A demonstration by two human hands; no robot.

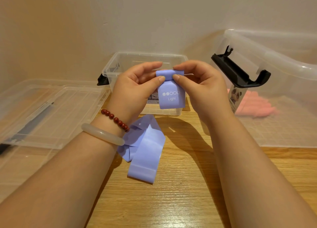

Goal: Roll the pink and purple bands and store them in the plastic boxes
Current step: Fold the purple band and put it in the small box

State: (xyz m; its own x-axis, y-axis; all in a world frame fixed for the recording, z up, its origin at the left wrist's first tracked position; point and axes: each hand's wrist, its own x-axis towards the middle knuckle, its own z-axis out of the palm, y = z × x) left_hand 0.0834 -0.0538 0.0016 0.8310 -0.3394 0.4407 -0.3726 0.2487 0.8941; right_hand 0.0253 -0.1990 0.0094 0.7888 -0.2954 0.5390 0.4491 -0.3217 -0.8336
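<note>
Far left, loose lid (42,111) lies flat on the table (180,193). Just beyond the hands sits the small open box (120,58). Then left hand (135,85) pinches the left end of the started roll on the purple band (171,92), thumb in front; right hand (200,83) pinches the right end likewise. Roll axis runs left-right between them; unrolled tail hangs down and trails near onto the table, so winding should go tailward. Right side: pink band (253,106) looks already stowed in the big box (283,65).

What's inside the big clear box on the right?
What looks like the pink band lies inside the big box, blurred by its frosted wall; a panda label covers its left edge.
</note>
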